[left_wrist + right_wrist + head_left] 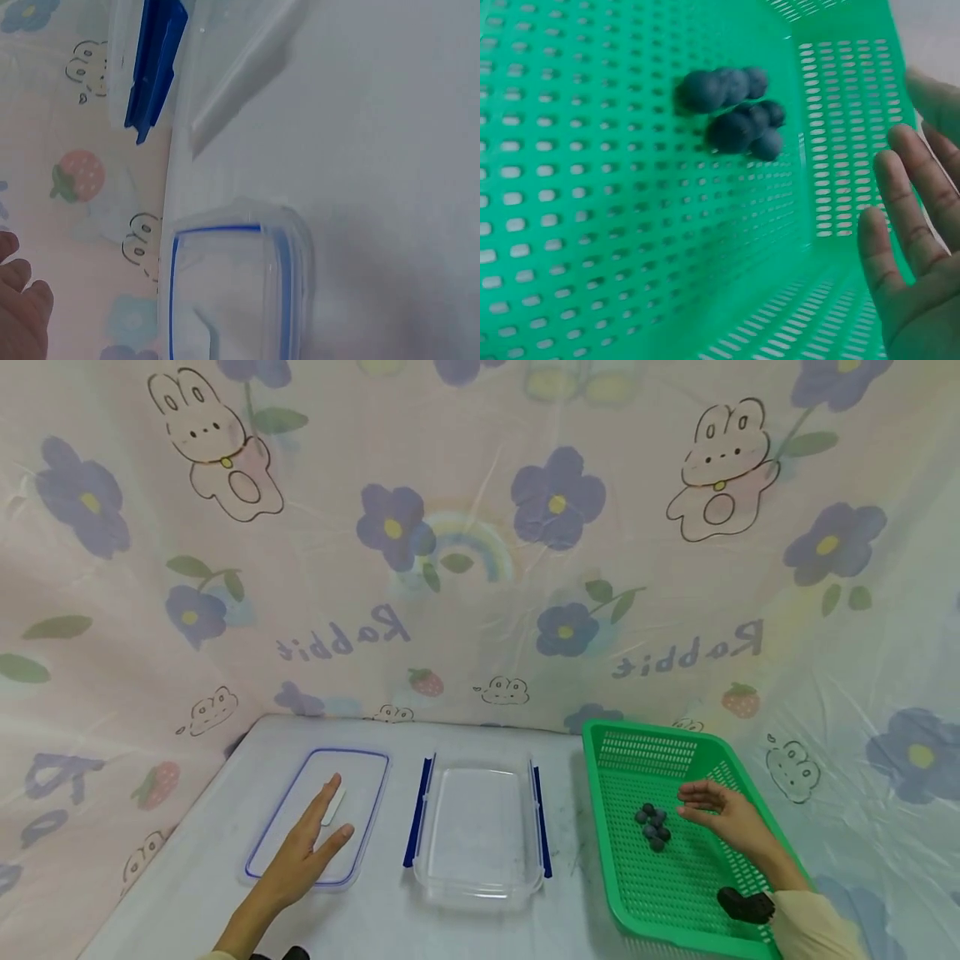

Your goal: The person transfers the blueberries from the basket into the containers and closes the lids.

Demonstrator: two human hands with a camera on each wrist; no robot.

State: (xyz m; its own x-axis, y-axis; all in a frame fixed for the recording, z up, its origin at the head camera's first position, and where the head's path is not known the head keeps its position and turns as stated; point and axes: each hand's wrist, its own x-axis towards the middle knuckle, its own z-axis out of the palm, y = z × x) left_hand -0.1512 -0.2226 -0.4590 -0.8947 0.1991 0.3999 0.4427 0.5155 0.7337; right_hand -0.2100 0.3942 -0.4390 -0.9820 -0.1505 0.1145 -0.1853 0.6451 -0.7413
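Observation:
Several blueberries [654, 827] lie clustered on the floor of a green plastic basket [611, 877]. Over the basket's right side my right hand [723, 818] hovers with extended fingers and nothing in its grasp; the right wrist view shows the blueberries [739, 112] apart from the fingers [907, 187]. My left hand [300, 852] is held above a clear lid with a blue seal [352, 881], fingers straight, thumb spread, holding nothing. Between the hands stands a clear plastic container [480, 827] with blue side clips; no fruit shows inside it.
A white table [217, 818] carries everything. Behind and beside it hangs a curtain [472, 610] printed with rabbits and flowers. The basket's raised walls surround the blueberries. Dark straps are on both wrists.

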